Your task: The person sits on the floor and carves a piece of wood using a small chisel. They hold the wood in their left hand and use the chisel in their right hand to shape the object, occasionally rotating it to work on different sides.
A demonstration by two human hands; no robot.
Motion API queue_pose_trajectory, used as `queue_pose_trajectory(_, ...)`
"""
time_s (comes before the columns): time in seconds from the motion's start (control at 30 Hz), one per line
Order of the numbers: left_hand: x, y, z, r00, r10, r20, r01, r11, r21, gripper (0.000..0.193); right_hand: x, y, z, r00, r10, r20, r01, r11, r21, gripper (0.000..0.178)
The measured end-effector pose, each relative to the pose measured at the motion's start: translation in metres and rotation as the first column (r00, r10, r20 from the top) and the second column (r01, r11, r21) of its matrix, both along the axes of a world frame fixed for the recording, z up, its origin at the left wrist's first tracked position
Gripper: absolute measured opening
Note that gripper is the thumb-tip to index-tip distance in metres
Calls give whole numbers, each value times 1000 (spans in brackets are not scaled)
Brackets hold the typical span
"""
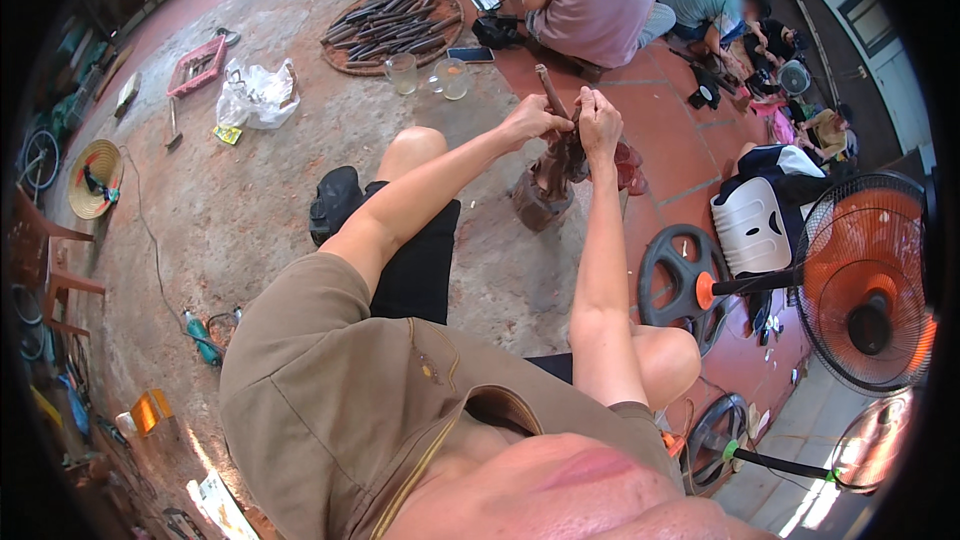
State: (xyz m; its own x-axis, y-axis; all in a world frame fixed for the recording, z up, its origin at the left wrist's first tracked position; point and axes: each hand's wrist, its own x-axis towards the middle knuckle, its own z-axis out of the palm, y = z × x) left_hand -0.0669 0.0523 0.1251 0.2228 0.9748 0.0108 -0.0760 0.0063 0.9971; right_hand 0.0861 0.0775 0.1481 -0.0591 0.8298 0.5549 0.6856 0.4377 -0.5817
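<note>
In front of my knees stands a dark brown carved wooden figure (545,190) on a blocky base. My left hand (537,122) is closed at its upper part, with the fingertips pinched at the lower end of a slim brown stick-like piece (550,88) that slants up and has a pale tip. Whether this piece is a tool or part of the carving, I cannot tell. Right beside it, my right hand (600,127) is upright with fingers bent together; what they hold is hidden. Behind the right wrist sits a reddish object (630,168), partly covered.
A round tray (350,66) of dark sticks lies ahead, near two glass mugs (401,74) and a phone (471,55). A plastic bag (256,95), hammer (174,126) and pink basket (197,67) are left. Fans (868,280) stand right. A seated person (598,0) is ahead.
</note>
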Motion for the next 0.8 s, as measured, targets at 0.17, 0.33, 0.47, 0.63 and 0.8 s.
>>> queue_pose_trajectory(0.17,-3,0,-2,1000,-11,14,11,1000,14,14,-2,-1,1,1000,6,1,-6,999,31,40)
queue_pose_trajectory(0.33,1,-1,-1,999,-13,38,13,1000,7,14,0,-2,-1,1000,2,9,-2,1000,22,40)
queue_pose_trajectory(0.47,1,3,-4,999,18,46,-18,1000,8,18,-6,-8,1,999,-17,-41,19,998,58,39)
queue_pose_trajectory(0.63,3,-1,-3,999,31,42,-31,999,7,14,-14,-19,-8,949,-81,-304,129,981,143,32)
queue_pose_trajectory(0.8,2,-3,-1,999,26,36,-27,999,25,13,-20,-27,-24,782,-47,-621,99,994,50,34)
